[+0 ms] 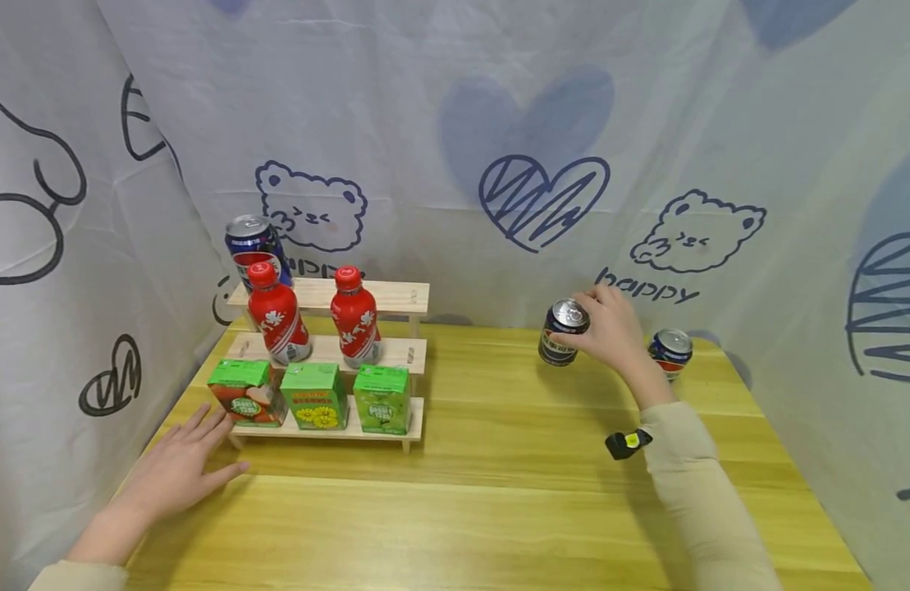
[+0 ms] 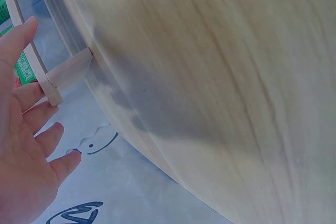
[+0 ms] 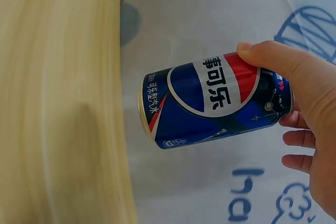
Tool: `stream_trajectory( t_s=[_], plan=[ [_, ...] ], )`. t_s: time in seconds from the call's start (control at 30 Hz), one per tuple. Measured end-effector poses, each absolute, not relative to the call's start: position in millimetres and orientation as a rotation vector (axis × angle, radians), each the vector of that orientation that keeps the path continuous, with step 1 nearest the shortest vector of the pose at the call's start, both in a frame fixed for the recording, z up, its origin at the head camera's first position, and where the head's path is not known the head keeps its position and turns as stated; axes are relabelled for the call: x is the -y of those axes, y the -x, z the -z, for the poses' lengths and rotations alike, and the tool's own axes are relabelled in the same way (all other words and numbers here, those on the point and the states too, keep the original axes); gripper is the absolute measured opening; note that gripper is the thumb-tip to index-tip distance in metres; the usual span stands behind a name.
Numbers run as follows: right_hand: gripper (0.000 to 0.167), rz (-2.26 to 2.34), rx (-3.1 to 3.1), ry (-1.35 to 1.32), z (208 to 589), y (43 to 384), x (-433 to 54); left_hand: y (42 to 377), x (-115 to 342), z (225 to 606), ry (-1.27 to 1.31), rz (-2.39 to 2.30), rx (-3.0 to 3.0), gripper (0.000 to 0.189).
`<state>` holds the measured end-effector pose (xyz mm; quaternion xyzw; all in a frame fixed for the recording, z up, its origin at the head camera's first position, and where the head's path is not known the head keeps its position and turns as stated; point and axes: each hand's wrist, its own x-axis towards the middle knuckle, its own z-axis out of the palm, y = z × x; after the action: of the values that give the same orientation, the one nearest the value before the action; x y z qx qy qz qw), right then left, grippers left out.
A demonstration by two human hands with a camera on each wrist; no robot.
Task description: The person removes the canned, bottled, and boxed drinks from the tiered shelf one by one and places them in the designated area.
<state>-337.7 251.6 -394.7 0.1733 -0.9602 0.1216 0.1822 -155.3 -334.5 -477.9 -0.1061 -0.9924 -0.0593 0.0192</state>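
Observation:
My right hand (image 1: 610,328) holds a dark blue cola can (image 1: 561,349) near its top, thumb on one side and fingers on the other. In the right wrist view, backdrop cloth shows between the base of this can (image 3: 210,95) and the wooden table (image 3: 68,103). At the front left corner of a three-step wooden shelf (image 1: 403,297), my left hand (image 1: 176,468) is spread with its fingers extended. The left wrist view shows fingertips right at the end of the bottom shelf board (image 2: 38,64). Beside that hand stands a green-topped drink carton (image 1: 248,394).
Another cola can (image 1: 253,246) stands on the top step. Two red bottles (image 1: 277,316) occupy the middle step, and more cartons (image 1: 314,396) line the bottom one. On the table, a second can (image 1: 670,355) stands behind my right forearm. Patterned cloth (image 1: 425,164) hangs around the table.

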Motion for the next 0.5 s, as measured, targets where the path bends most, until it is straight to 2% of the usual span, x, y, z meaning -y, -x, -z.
stream_trajectory(
  t_s=[0.2,0.5],
  plan=[
    [0.077,-0.347,2.722,-0.463,407,337,-272,155,335,479,0.329,0.197,3.073,0.085],
    [0.082,-0.352,2.825,-0.434,419,337,-300,155,335,479,0.334,0.212,3.072,0.086]
  ],
)
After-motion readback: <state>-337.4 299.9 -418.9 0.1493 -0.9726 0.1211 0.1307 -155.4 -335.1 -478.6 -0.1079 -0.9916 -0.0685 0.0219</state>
